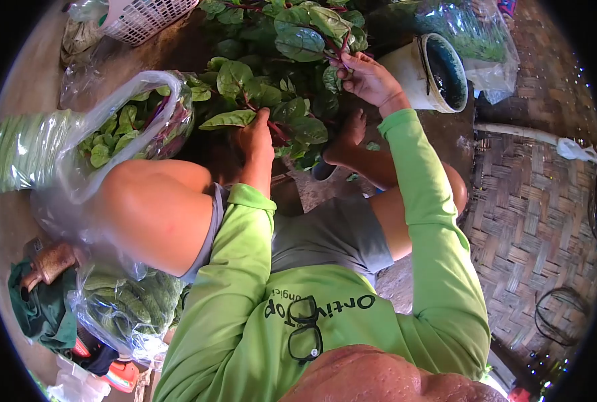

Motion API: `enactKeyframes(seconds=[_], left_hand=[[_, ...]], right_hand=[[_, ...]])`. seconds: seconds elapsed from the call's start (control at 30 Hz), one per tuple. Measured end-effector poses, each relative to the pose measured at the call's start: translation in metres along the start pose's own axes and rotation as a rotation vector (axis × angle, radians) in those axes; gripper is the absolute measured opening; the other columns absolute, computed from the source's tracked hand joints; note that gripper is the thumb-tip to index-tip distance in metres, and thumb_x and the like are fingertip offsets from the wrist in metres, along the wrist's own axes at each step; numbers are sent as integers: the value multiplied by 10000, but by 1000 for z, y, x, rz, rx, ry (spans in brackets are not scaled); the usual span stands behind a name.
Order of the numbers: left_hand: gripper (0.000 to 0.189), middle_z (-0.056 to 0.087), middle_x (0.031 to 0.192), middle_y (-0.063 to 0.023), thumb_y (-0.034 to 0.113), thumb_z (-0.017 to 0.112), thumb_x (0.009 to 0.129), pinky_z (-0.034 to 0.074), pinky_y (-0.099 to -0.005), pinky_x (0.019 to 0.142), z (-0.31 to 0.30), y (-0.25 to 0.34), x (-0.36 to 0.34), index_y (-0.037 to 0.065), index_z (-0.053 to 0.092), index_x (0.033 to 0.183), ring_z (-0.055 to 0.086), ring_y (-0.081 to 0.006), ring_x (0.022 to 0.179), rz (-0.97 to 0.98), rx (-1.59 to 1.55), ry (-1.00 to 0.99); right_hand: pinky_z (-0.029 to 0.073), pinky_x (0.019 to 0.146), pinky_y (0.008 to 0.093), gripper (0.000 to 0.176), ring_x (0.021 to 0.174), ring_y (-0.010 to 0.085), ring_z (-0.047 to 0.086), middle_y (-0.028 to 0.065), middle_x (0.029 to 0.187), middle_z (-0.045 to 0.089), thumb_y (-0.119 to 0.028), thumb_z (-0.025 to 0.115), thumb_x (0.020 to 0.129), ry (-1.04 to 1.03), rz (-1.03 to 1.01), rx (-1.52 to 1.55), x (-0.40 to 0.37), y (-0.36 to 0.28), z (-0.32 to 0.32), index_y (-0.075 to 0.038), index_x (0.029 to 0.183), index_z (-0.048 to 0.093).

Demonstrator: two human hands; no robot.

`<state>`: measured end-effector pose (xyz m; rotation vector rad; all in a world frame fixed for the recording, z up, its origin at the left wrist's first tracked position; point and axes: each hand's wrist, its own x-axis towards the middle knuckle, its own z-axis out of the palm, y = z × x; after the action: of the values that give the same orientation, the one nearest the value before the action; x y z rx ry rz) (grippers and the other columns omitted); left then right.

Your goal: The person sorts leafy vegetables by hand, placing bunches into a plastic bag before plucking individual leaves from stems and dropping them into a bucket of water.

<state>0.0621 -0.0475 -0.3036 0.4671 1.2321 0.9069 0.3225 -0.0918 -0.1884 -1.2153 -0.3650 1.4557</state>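
Note:
My left hand [255, 137] is closed around a bunch of red-stemmed Malabar spinach [235, 79], its broad green leaves spreading above and beside my fingers. Higher and to the right, my right hand [367, 80] pinches the purple-red stem of a leafy spinach sprig [312, 37] between thumb and fingertips. More of the same greens lie heaped behind and below both hands, so the sprig's far end blends into the pile. Left of my left hand, an open clear plastic bag [171, 84] holds leaves and red stems. My fingertips partly hide the stems they grip.
A white bucket [412, 74] lies tilted beyond my right hand, near a plastic bag of fine greens [469, 33]. Left are bagged long green vegetables [34, 147], a white basket [141, 20] and bagged bumpy green vegetables [127, 305]. A woven mat [526, 228] covers the right side.

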Motion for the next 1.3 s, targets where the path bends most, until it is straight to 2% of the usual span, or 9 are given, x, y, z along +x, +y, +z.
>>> enactKeyframes(seconds=[0.13,0.17,0.27,0.4,0.57,0.77,0.87,1.07,1.3], left_hand=[[429,690,1031,-95,134,819,753,519,-334,782,0,-8,2,-47,653,1104,649,-196,885,43,-58,-3],[427,696,957,-90,142,827,751,542,-357,706,-2,-12,6,-38,645,1092,668,-203,799,60,-76,-7],[326,684,987,-92,117,741,810,538,-359,762,-7,-23,21,-21,647,1090,658,-217,851,-85,-76,-65],[257,690,878,-100,186,687,857,573,-401,576,-1,23,-15,28,644,1055,688,-245,716,-364,-139,-286],[296,687,793,-93,294,683,873,568,-399,517,-2,6,-7,46,640,1029,684,-241,655,-301,-241,-358],[433,679,853,-96,449,725,838,550,-389,623,-5,-2,3,49,649,986,663,-242,704,-447,-111,-536],[498,672,837,-92,524,706,840,553,-390,609,1,6,-10,47,650,973,657,-237,674,-447,-8,-413],[594,649,776,-64,652,665,820,483,-312,470,-4,-5,-6,70,642,934,617,-196,586,-403,79,-438],[685,583,619,-32,775,633,742,402,-276,383,-9,-13,6,93,621,809,541,-148,448,-427,108,-493]], right_hand=[[476,542,258,134,748,143,650,22,921,709,-121,728,884,51,-53,137,-4,34,31,-160,840,607],[438,540,277,319,764,143,650,-7,884,686,-94,743,863,96,-44,89,-5,39,40,-195,720,476],[458,530,248,123,699,94,618,0,805,655,-143,722,878,138,-61,-386,-8,62,67,-159,866,600],[392,538,260,187,635,70,499,-23,708,543,-221,716,841,-20,-296,-1174,-10,91,84,-54,809,636],[422,584,336,283,627,142,502,38,675,553,-253,694,810,5,-30,-1025,2,88,76,15,896,661],[470,647,360,386,703,187,574,116,740,613,-319,710,776,-61,16,-1284,-2,67,74,31,929,658],[486,692,384,391,739,243,606,168,784,630,-320,697,767,-132,-47,-1245,-5,73,75,26,946,660],[521,781,443,326,840,382,657,210,855,669,-280,646,717,-209,-172,-1481,0,105,73,-19,909,684],[498,900,434,237,1077,357,604,165,1138,606,-128,614,770,-146,-160,-1624,-17,113,98,-77,989,687]])
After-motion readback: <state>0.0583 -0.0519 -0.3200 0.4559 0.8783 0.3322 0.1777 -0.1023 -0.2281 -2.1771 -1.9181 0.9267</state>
